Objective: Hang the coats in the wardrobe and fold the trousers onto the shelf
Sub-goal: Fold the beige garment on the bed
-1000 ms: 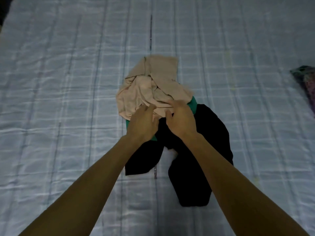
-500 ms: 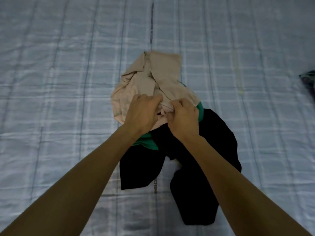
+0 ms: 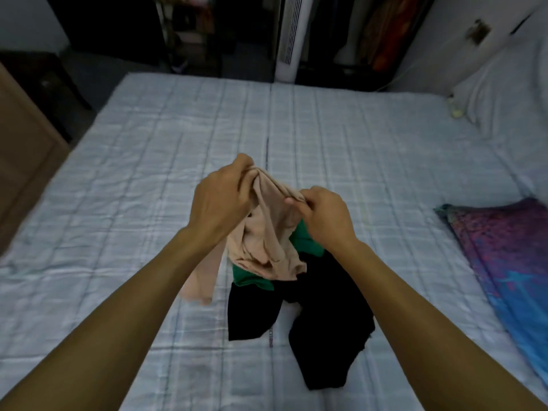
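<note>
A beige garment (image 3: 264,241) hangs bunched above the bed, gripped at its top edge by both hands. My left hand (image 3: 221,200) pinches the fabric at the upper left, and my right hand (image 3: 324,215) holds it just to the right. Beneath it a green garment (image 3: 252,278) lies on a black garment (image 3: 320,315), both spread on the pale checked bedspread (image 3: 148,173). An open wardrobe (image 3: 370,34) with hanging clothes stands beyond the far end of the bed.
A purple and blue patterned pillow (image 3: 510,262) lies at the right edge of the bed, a white pillow (image 3: 504,93) at the far right. A white tower fan (image 3: 289,37) stands past the bed. Brown furniture (image 3: 23,149) borders the left.
Both hands closed on the beige garment and lifted it off the pile. The view has tilted up, so the room and wardrobe beyond the bed now show.
</note>
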